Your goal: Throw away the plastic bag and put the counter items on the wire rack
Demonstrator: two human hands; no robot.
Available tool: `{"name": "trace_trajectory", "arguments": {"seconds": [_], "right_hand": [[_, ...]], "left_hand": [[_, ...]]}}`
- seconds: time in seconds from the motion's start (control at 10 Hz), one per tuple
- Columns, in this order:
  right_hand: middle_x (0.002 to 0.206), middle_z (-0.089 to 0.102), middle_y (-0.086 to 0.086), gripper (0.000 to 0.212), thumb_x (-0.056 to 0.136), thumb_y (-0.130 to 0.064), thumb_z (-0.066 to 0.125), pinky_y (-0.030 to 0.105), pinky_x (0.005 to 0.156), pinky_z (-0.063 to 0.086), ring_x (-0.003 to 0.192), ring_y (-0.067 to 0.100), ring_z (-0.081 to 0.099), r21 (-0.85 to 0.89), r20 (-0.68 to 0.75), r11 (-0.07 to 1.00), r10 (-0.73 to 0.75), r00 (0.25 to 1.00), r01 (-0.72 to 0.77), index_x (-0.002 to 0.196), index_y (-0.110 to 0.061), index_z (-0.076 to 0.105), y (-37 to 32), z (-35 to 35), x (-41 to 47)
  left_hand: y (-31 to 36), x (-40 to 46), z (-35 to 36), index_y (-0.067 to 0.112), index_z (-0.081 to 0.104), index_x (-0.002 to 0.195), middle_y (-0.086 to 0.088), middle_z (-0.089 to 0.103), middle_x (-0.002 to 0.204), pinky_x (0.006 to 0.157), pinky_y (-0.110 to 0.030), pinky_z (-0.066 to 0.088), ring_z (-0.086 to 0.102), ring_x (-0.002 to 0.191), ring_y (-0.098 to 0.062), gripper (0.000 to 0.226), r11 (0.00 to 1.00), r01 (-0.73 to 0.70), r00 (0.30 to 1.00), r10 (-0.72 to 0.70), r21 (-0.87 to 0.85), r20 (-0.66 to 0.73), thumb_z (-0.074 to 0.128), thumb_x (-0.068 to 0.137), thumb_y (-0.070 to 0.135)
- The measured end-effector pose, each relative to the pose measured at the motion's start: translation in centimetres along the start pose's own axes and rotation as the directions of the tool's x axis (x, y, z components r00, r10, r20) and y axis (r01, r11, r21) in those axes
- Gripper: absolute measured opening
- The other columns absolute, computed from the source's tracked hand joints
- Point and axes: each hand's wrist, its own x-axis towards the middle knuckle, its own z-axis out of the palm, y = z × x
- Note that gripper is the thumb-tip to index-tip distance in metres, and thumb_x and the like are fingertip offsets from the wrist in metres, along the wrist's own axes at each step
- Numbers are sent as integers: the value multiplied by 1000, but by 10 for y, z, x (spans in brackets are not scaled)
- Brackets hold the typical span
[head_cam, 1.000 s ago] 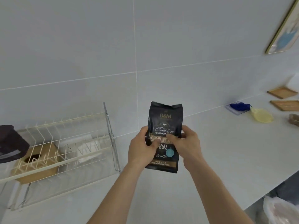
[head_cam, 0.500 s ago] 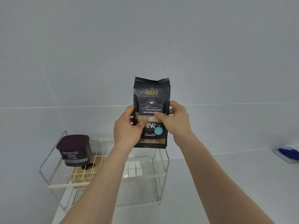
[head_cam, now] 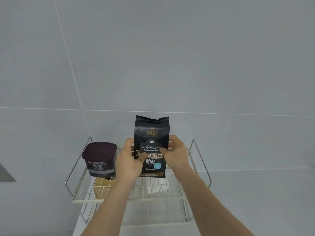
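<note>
A black coffee bag with gold lettering stands upright over the top shelf of the white wire rack. My left hand grips its left side and my right hand grips its right side. Whether the bag's bottom rests on the wires I cannot tell. A dark brown cocoa tub stands on the same shelf, just left of my left hand. No plastic bag is in view.
The rack has chrome side frames and stands on a white counter against a grey tiled wall. A tan wooden object lies under the top shelf below the tub. A dark grey panel shows at the left edge.
My view has swung left and centred on the rack. Both hands have carried the coffee bag from above the counter down to the rack's top shelf, beside the cocoa tub.
</note>
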Motion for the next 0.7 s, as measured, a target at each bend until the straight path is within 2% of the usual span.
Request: {"name": "trace_trajectory", "arguments": {"seconds": [0.1, 0.2, 0.3, 0.4, 0.5, 0.6, 0.7], "right_hand": [[111, 69, 2, 24, 95, -14, 69, 16, 55, 51, 79, 12, 66, -15, -16, 1000, 17, 1000, -17, 113, -22, 54, 7, 2, 2], [122, 71, 7, 34, 95, -24, 71, 20, 61, 54, 91, 18, 68, -72, 13, 996, 62, 998, -61, 124, -17, 56, 16, 4, -1], [126, 72, 7, 40, 94, -34, 71, 31, 78, 62, 105, 25, 71, -156, 5, 982, 104, 995, -102, 126, -16, 56, 24, 7, -5], [124, 74, 8, 41, 93, -36, 71, 38, 87, 63, 105, 24, 72, -237, 6, 967, 98, 995, -94, 126, -16, 58, 27, 5, -7], [129, 71, 7, 45, 94, -40, 69, 38, 87, 62, 104, 19, 67, -288, 10, 955, 71, 997, -66, 131, -19, 55, 25, -3, -12], [140, 63, 6, 53, 95, -46, 65, 36, 92, 57, 125, 23, 60, -410, 33, 912, 8, 999, 6, 140, -20, 51, 19, -16, -16], [144, 58, 8, 58, 96, -51, 61, 42, 104, 52, 133, 26, 54, -539, 38, 834, -114, 993, 116, 144, -21, 50, 9, -32, -21]], "left_hand": [[-5, 3, 4, 26, 43, 127, -4, 69, 123, 72, -35, 57, 70, 103, -25, 54, 1000, -3, 1000, 3, 25, 17, 76, 85, 29], [-7, 2, 5, 23, 42, 125, -4, 68, 123, 73, -33, 57, 70, 103, -24, 53, 997, 11, 999, -13, 75, 31, 74, 85, 35], [-11, 1, 4, 25, 39, 112, -3, 68, 120, 67, -27, 52, 70, 99, -23, 43, 991, 48, 997, -55, 121, 53, 71, 87, 37], [-16, -1, 2, 22, 43, 113, -3, 70, 121, 65, -27, 49, 71, 99, -23, 40, 985, 59, 995, -70, 160, 66, 70, 88, 37], [-14, -4, -3, 21, 44, 125, -2, 69, 125, 78, -36, 57, 71, 102, -23, 48, 979, 36, 997, -49, 201, 60, 69, 88, 39], [-8, -9, -10, 23, 43, 130, 0, 66, 129, 83, -39, 57, 69, 107, -22, 53, 967, -13, 997, -5, 253, 71, 67, 88, 43], [2, -16, -19, 25, 43, 129, -1, 61, 132, 83, -41, 56, 65, 112, -22, 53, 944, -97, 995, 89, 314, 41, 65, 88, 49]]}}
